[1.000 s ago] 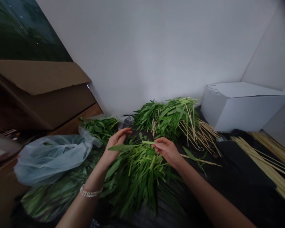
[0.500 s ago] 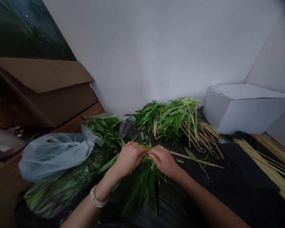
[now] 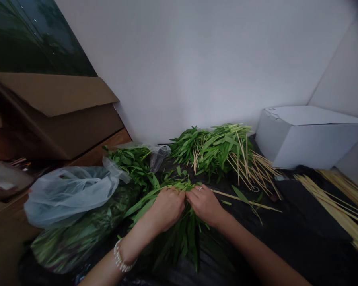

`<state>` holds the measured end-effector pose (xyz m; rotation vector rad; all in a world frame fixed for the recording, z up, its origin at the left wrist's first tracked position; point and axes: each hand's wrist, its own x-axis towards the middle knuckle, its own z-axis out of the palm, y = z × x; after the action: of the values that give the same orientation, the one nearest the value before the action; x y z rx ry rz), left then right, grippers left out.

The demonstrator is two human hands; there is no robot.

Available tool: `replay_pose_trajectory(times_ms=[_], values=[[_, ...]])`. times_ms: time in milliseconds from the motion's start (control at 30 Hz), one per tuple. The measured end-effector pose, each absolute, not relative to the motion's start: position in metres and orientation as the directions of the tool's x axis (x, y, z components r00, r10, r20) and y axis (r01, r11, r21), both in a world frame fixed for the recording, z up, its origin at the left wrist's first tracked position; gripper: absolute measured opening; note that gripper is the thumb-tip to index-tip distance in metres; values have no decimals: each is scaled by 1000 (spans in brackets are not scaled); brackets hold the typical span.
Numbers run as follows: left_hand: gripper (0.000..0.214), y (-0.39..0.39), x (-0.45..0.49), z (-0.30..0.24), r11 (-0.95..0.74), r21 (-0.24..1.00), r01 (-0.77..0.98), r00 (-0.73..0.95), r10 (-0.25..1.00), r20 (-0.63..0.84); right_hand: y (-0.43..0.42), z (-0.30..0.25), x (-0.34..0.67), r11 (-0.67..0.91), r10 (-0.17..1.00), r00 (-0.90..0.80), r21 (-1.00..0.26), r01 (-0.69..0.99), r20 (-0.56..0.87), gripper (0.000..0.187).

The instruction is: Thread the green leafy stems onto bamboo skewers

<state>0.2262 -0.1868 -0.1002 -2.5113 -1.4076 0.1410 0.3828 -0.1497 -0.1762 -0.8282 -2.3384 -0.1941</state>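
A pile of long green leafy stems (image 3: pixel 179 234) lies in front of me on a black sheet (image 3: pixel 286 238). My left hand (image 3: pixel 167 207), with a bead bracelet at the wrist, is closed over the top of the pile. My right hand (image 3: pixel 205 204), wearing a ring, is closed on the stem ends beside it, and the two hands almost touch. A thin wooden skewer (image 3: pixel 244 199) runs out to the right from my right hand.
A second heap of greens threaded on skewers (image 3: pixel 223 149) lies by the wall. A pale plastic bag (image 3: pixel 68 190) and bagged greens (image 3: pixel 68 242) sit at left, below a cardboard box (image 3: pixel 53 111). A white box (image 3: pixel 310 135) and loose skewers (image 3: pixel 334 206) are at right.
A second ago my hands were raised, holding one leafy stem between them. They have since dropped onto the pile and closed on its stems.
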Motion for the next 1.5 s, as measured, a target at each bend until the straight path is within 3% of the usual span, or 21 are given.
replay_pose_trajectory(times_ms=[100,200,333,433,500,633,767,900,1033,1133,1267,1500], values=[[14,-186,224,-100,-493,-241,836,531,837,129,-151,-175,383,818,518,-580,-168,549,629,24],[16,-186,224,-98,-496,-107,862,507,837,205,-151,-173,383,837,515,-535,-258,483,669,30],[22,-184,226,-102,-428,280,860,383,902,200,-153,-170,382,840,519,-468,-324,436,715,35],[25,-178,223,-101,-310,638,705,267,949,166,-154,-170,382,825,553,-390,-421,376,736,32],[29,-173,215,-92,-270,772,576,195,962,191,-151,-171,384,781,621,-299,-538,318,725,28],[36,-165,195,-71,-266,809,524,62,959,276,-142,-173,390,602,794,-80,-763,237,602,23],[46,-161,192,-87,-222,740,635,66,970,235,-135,-176,392,525,839,15,-816,242,544,27],[38,-162,201,-119,-250,643,724,154,967,203,-135,-181,390,547,823,-36,-775,315,566,33],[28,-164,204,-124,-273,668,693,80,949,304,-136,-185,389,627,756,-103,-670,397,646,35],[28,-165,209,-119,-259,753,604,83,961,264,-138,-187,387,733,622,-214,-465,496,753,41],[27,-170,220,-115,-287,821,494,222,954,200,-143,-188,384,822,423,-402,-157,547,812,55],[11,-191,222,-108,-481,625,615,280,874,397,-150,-184,382,850,311,-473,-19,526,825,61]])
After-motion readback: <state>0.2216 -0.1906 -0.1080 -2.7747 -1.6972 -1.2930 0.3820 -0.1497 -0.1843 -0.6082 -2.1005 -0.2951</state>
